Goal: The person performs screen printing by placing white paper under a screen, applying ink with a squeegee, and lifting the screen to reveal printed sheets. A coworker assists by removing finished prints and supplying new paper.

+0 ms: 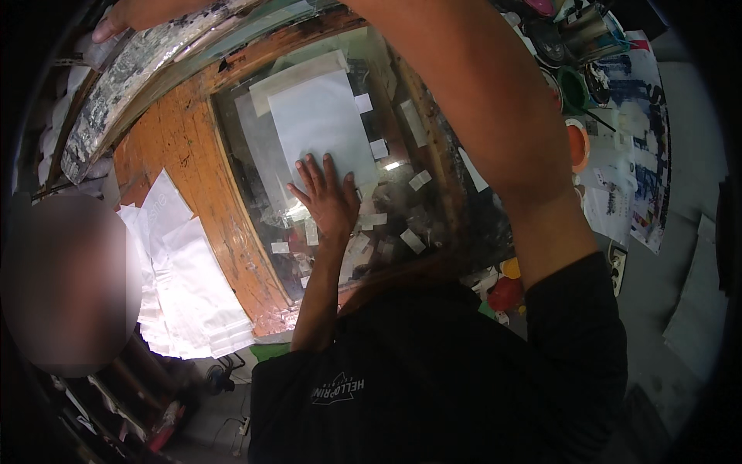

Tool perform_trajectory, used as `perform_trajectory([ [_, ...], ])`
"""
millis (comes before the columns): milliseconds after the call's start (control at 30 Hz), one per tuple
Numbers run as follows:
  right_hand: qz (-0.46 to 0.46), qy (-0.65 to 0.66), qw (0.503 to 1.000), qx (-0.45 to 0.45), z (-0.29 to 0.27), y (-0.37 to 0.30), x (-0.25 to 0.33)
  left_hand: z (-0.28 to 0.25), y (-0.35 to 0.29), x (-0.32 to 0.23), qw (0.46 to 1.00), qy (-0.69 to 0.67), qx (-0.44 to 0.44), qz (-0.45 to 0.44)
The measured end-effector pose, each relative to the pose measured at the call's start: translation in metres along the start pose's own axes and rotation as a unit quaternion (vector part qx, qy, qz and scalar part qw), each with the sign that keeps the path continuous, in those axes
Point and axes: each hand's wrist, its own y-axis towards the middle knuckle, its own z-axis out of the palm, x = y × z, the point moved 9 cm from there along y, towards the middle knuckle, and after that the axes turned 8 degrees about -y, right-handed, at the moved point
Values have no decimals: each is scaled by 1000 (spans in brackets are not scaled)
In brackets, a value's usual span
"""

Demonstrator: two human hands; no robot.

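Note:
My left hand [328, 201] lies flat with spread fingers on the lower part of a white sheet [318, 116]. The sheet rests over other pale sheets on a glass panel [394, 259] set in a worn wooden table [166, 131]. Small pale tape pieces [413, 241] dot the glass around it. My right arm [479, 93] stretches up past the top edge. At the top left, my right hand [117, 22] shows in part, fingers curled at the edge of a paint-spattered frame [116, 100] raised above the table's far side; its grip is partly cut off.
Crumpled white sheets [189, 286] lie on the table's left edge. A person [66, 278], blurred, is close at the left. Right of the table stand an orange-filled tub [577, 145], a green cup [572, 91] and several paint cans [583, 31]. A socket strip [618, 271] is lower right.

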Motion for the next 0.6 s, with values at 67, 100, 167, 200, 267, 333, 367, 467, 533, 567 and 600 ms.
perform_trajectory([
  [67,-1,-3,1000,-10,0,0,1,0,-5,-2,1000,2,5,0],
  [100,0,-4,1000,-18,-1,0,1,0,-7,-3,1000,5,4,0],
  [167,2,-4,1000,-24,0,1,3,-1,-10,-4,1000,6,2,5],
  [200,12,-7,1000,-24,4,-1,2,-1,-9,-4,1000,4,1,10],
  [267,36,-3,999,-16,4,-2,5,-1,-9,-5,1000,-2,-1,18],
  [333,87,-14,996,24,1,-4,8,-2,-8,-7,1000,-12,0,24],
  [367,133,-46,989,39,1,-4,5,0,-6,-12,999,-27,11,38],
  [467,118,-100,988,-22,52,13,17,-28,-17,7,993,-114,-20,16],
  [533,0,-96,985,-146,67,-45,20,-79,-20,-6,954,-290,-79,14],
  [567,-3,-156,969,-190,78,-75,31,-118,-24,-22,931,-341,-126,20],
  [600,1,-137,974,-179,101,-100,37,-136,-36,-16,885,-445,-138,-21],
])
